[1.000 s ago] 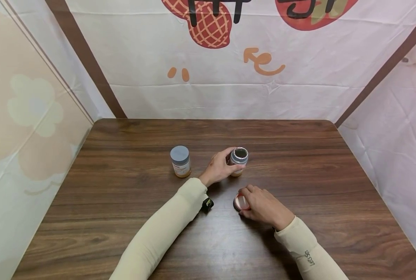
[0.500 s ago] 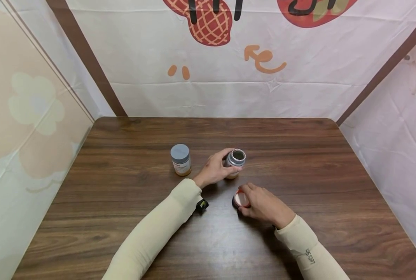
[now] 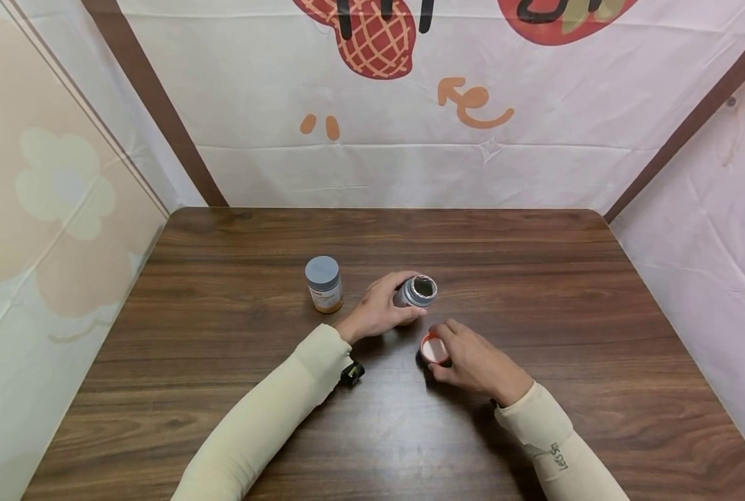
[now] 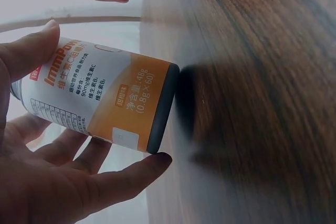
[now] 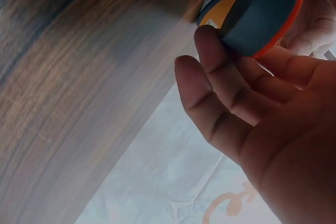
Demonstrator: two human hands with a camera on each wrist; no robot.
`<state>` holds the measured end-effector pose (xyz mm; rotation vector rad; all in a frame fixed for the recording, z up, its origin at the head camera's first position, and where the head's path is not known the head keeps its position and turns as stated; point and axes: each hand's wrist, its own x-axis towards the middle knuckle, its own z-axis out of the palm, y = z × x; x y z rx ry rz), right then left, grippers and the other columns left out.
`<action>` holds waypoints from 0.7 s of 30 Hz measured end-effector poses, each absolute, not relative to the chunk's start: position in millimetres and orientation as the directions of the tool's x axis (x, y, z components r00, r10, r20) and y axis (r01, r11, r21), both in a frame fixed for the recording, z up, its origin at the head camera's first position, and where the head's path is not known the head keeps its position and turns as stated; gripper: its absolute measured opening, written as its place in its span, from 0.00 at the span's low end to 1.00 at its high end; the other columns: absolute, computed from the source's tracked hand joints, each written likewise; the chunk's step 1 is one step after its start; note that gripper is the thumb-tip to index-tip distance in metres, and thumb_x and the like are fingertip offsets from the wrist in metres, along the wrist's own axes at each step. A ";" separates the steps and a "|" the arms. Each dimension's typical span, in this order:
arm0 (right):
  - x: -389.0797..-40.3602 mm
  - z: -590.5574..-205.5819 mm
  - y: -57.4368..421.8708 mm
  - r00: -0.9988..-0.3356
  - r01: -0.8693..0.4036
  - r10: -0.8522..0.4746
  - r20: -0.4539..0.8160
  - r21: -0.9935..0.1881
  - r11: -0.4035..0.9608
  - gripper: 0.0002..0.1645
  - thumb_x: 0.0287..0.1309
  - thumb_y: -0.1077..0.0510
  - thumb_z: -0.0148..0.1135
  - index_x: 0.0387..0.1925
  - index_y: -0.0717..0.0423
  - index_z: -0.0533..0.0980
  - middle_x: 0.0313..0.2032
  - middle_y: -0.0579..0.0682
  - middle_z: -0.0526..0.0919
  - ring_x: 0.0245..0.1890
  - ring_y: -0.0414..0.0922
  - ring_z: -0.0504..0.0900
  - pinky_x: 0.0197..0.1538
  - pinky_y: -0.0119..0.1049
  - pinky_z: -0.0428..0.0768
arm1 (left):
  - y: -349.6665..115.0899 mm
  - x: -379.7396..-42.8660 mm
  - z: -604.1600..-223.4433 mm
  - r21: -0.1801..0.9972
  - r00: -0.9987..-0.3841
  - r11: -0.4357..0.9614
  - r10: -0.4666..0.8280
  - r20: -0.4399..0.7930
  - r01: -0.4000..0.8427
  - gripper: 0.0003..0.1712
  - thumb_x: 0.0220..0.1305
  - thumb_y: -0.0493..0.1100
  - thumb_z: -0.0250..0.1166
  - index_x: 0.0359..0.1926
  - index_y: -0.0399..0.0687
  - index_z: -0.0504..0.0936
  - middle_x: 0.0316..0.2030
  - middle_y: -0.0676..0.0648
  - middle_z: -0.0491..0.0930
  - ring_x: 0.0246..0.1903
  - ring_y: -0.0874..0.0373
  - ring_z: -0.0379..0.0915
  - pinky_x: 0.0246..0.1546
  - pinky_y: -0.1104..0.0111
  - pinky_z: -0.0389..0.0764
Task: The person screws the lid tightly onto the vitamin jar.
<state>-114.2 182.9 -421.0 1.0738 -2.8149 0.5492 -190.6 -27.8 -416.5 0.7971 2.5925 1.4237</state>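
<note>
At the far left of the head view, pale cloth (image 3: 3, 327) printed with a big flower. Lower left of centre, cream sleeve (image 3: 262, 417), with small black object (image 3: 351, 374) at the cuff. Just left of centre, upright on the brown wooden table (image 3: 535, 257), capped jar (image 3: 324, 285) with grey lid and white-and-orange label. Right of that, near the middle of the frame, left hand (image 3: 375, 309), wrapped around the open jar (image 3: 415, 291), thumb on one side and fingers on the other. Tilted, mouth toward the lower right; in the left wrist view, one fingertip at the dark base. Below and slightly right, apart from the open jar, loose cap (image 3: 435, 350), pale inside facing up, orange-red rim. Pinched at the edge between thumb and fingers of the right hand (image 3: 473, 358). Lower right, lettered sleeve (image 3: 554, 431).
</note>
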 end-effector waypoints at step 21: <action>-115.3 -419.7 184.8 -0.770 -0.636 -0.593 0.235 -0.342 0.691 0.23 0.48 0.54 0.72 0.44 0.62 0.77 0.37 0.48 0.74 0.33 0.41 0.74 0.40 0.37 0.78 | -40.8 -177.3 -411.6 0.768 -0.847 0.487 0.514 0.133 0.416 0.36 0.55 0.45 0.78 0.63 0.45 0.76 0.52 0.44 0.79 0.50 0.52 0.74 0.54 0.58 0.73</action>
